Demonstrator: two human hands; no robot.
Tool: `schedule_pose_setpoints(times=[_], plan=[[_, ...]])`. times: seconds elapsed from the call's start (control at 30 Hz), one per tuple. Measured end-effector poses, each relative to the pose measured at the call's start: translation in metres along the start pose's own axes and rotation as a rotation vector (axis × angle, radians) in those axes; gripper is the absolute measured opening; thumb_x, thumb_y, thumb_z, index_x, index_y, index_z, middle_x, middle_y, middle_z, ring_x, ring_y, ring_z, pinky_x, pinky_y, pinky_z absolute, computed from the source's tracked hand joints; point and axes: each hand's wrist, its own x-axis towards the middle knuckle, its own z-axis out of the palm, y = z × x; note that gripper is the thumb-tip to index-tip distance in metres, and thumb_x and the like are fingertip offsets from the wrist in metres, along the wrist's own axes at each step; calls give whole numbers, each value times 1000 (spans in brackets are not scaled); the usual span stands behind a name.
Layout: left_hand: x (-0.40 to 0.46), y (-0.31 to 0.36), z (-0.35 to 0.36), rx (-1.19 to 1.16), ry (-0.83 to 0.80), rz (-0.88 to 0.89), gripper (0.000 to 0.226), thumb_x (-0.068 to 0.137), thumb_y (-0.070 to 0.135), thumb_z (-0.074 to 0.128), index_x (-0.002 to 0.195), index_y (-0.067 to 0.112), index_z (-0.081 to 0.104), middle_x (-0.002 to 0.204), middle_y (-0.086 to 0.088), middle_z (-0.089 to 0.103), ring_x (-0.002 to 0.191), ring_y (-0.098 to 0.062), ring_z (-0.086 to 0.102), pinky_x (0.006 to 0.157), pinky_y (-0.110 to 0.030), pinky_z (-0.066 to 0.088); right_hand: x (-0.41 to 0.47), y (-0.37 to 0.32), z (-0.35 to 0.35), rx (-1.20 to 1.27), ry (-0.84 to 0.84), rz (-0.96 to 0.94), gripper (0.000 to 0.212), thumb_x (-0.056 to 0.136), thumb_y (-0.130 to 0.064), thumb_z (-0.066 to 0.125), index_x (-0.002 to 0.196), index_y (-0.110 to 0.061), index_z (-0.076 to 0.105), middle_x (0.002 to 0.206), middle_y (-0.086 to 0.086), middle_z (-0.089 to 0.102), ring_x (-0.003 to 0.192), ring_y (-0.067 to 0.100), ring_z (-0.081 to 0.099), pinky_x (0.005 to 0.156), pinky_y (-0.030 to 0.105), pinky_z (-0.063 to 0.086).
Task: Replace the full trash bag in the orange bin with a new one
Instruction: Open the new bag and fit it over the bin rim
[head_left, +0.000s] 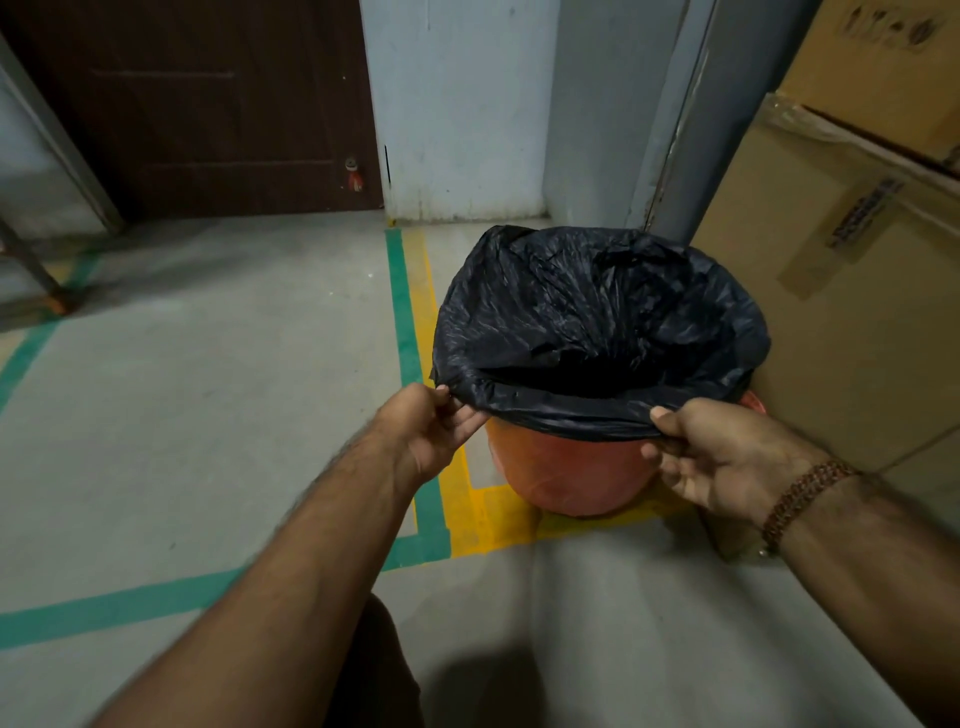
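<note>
Black bag (597, 322): thin, soft, slippery film, likely light, draped over orange bin (571, 467) beside cardboard boxes (857, 291). Near hem pinched by left hand (431, 431) and right hand (722, 457); best gripped bunched, not stretched.

Single head view, looking forward and down, close over floor (208, 415)

Storage or warehouse area; bare concrete floor (234, 415) marked with green tape (400, 322) and yellow line (423, 291); stacked taped cardboard boxes (852, 291); brown door (218, 104).
</note>
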Motion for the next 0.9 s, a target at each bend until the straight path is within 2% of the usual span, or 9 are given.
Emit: schedule_pose_setpoints(times=[0.2, 0.3, 0.4, 0.5, 0.57, 0.63, 0.7, 0.8, 0.9], plan=[[-8, 1, 6, -96, -36, -71, 30, 110, 2, 27, 119, 0, 56, 115, -22, 68, 100, -40, 71, 72, -60, 62, -2, -1, -5, 59, -9, -2, 7, 104, -13, 53, 101, -15, 59, 80, 1, 59, 63, 10, 57, 54, 21, 37], [-9, -5, 11, -117, -25, -85, 34, 111, 4, 25, 106, -2, 58, 105, -21, 71, 108, -37, 70, 84, -57, 58, -6, -2, -1, 137, 17, -15, 21, 103, -11, 55, 124, -12, 60, 107, 7, 69, 86, 21, 68, 61, 27, 50], [-11, -9, 20, -144, -36, -68, 37, 111, 4, 24, 98, -2, 59, 88, -17, 70, 90, -30, 69, 75, -53, 61, -5, 1, 4, 285, 51, -37, 39, 106, -16, 52, 145, -13, 50, 143, 14, 57, 126, 36, 58, 80, 42, 56], [-9, -12, 24, -162, -28, -60, 37, 113, 7, 26, 100, 0, 60, 95, -17, 67, 87, -27, 67, 82, -53, 60, -10, 2, 14, 383, 67, -3, 48, 106, -31, 51, 150, -13, 44, 151, 16, 49, 135, 36, 52, 97, 48, 50], [-9, -13, 24, -175, -16, -62, 37, 113, 8, 27, 101, 0, 60, 94, -16, 68, 87, -26, 67, 75, -50, 58, -15, 3, 21, 379, 68, 46, 52, 105, -36, 51, 152, -16, 41, 152, 9, 46, 138, 35, 47, 107, 52, 46], [-9, -15, 22, -173, -13, -61, 38, 113, 8, 26, 102, 0, 61, 84, -15, 72, 87, -26, 68, 65, -54, 58, -26, 8, 30, 269, 46, 155, 51, 102, -41, 51, 146, -17, 43, 140, 7, 49, 135, 35, 49, 109, 57, 42], [-10, -18, 25, -152, -19, -62, 40, 113, 6, 25, 98, 1, 62, 68, -12, 74, 83, -25, 68, 58, -49, 61, -35, 16, 43, 230, -39, 246, 48, 101, -47, 50, 136, -15, 46, 126, 13, 57, 118, 36, 60, 100, 58, 44], [-13, -26, 31, -122, -39, -76, 38, 112, 5, 27, 101, 2, 63, 63, -10, 73, 77, -21, 69, 53, -43, 61, -32, 20, 59, 342, -70, 163, 48, 106, -42, 46, 140, -9, 46, 101, 12, 59, 94, 30, 62, 85, 49, 49], [-16, -31, 34, -95, -65, -60, 35, 112, 5, 28, 110, 2, 63, 68, -11, 76, 65, -21, 76, 56, -43, 62, -24, 16, 63, 445, -14, 71, 33, 109, -26, 43, 138, -11, 50, 93, 8, 55, 78, 22, 62, 84, 41, 50]])
